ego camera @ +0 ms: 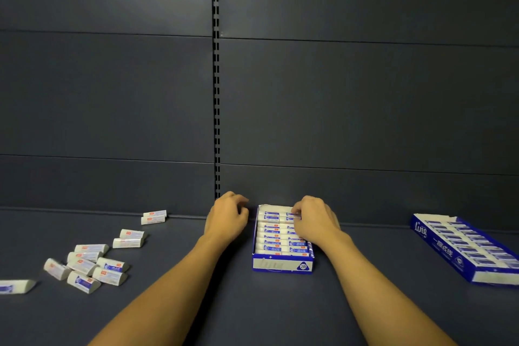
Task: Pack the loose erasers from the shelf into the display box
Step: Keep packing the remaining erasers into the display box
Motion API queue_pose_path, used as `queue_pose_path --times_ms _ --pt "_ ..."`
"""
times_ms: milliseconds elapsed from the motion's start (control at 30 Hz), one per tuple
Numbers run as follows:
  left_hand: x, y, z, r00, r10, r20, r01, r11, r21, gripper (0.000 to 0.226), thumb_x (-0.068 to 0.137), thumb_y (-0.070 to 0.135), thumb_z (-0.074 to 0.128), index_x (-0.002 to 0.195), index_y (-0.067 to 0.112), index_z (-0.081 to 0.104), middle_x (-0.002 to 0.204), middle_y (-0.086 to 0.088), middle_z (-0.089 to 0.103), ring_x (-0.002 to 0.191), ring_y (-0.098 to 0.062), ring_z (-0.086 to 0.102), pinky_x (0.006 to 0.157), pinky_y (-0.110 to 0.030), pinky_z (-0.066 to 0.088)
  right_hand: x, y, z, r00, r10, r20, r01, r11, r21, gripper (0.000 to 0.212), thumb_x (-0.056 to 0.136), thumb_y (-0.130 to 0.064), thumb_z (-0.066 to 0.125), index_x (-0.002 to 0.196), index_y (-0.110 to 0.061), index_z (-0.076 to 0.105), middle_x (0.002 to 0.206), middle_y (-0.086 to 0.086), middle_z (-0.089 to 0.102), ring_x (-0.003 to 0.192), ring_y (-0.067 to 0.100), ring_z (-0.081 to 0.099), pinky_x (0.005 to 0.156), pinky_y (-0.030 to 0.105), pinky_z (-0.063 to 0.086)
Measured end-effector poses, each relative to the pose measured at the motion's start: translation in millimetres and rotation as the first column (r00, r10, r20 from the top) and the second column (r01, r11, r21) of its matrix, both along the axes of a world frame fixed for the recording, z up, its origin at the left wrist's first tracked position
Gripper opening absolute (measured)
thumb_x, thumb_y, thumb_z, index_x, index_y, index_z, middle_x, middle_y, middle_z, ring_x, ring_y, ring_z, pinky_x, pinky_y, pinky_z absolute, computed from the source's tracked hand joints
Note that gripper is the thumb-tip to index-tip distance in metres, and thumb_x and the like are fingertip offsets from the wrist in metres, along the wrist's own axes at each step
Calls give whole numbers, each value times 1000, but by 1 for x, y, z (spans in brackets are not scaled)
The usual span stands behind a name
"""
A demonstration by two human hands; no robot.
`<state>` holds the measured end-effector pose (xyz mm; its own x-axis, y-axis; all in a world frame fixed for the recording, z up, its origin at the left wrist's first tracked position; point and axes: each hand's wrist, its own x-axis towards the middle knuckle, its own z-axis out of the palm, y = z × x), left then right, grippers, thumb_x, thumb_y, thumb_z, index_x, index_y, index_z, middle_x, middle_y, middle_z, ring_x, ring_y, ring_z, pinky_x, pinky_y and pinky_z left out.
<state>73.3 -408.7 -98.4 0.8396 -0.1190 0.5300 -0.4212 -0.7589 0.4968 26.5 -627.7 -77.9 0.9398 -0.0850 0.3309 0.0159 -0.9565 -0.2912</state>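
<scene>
A blue and white display box (282,264) stands on the dark shelf, filled with rows of white erasers in blue sleeves. My right hand (314,219) lies over the box's far right part, its fingers curled down onto an eraser (292,215) in the back rows. My left hand (228,216) hovers just left of the box's far corner with fingers curled and nothing visible in it. Several loose erasers (87,265) lie scattered on the shelf to the left, with two more (154,217) stacked near the back wall.
A second, longer blue display box (421,230) full of erasers lies at an angle at the far right. The dark back wall with a slotted upright (216,93) rises close behind the boxes. One eraser (16,286) lies at the left edge.
</scene>
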Motion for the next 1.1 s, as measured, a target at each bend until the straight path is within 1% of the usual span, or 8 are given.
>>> queue_pose_path --times_ms 133,233,300,367,500,667,767,1100 --pt "-6 21 29 993 88 -73 -68 967 244 29 90 21 59 117 19 70 119 -4 62 107 -29 63 83 -36 51 -7 1 25 999 41 -20 -43 991 -126 31 88 -27 72 118 -21 65 120 -1 60 98 15 62 74 29 54" --pt "-17 37 55 981 169 -98 -112 897 427 17 90 21 57 102 15 67 113 -8 63 96 -32 63 74 -36 51 -12 6 42 997 56 -62 -69 970 -232 31 88 -25 69 118 -20 65 119 1 61 100 19 64 80 35 58" --pt "-26 47 68 969 220 -113 -136 857 497 8 89 19 55 87 13 61 101 -9 63 86 -31 62 68 -35 49 -14 10 49 996 57 -74 -75 962 -262 30 88 -24 68 117 -19 65 115 2 64 96 19 65 77 33 58" --pt "-34 56 76 958 262 -116 -164 834 528 9 88 16 54 84 11 59 97 -8 61 86 -32 63 68 -34 50 -18 17 55 995 65 -72 -82 960 -269 30 89 -26 67 118 -19 63 111 3 66 93 19 65 71 29 53" --pt "-51 74 81 944 309 -116 -195 806 559 28 91 13 54 114 9 71 118 -10 66 101 -33 65 85 -43 59 -27 37 60 992 103 -68 -118 951 -285 31 90 -28 66 120 -18 62 111 4 67 93 20 64 70 29 50" --pt "-77 98 76 933 350 -88 -241 785 571 28 93 17 53 111 12 73 117 -8 68 99 -31 66 83 -43 60 -37 66 62 981 175 -79 -190 937 -294 22 91 -25 64 110 -15 61 105 5 66 88 21 63 69 31 51" --pt "-91 114 74 918 387 -87 -271 773 573 26 94 19 55 112 15 73 114 -7 69 97 -30 67 84 -42 60 -42 83 63 973 207 -104 -230 922 -313 19 89 -20 61 107 -14 62 102 5 63 83 22 59 64 31 45" --pt "-136 194 83 884 467 -36 -363 732 576 28 94 16 56 117 14 71 114 -7 69 96 -27 67 81 -39 60 -61 159 69 950 247 -189 -297 900 -320 9 86 -17 56 94 -15 53 96 4 52 87 26 55 73 35 49"
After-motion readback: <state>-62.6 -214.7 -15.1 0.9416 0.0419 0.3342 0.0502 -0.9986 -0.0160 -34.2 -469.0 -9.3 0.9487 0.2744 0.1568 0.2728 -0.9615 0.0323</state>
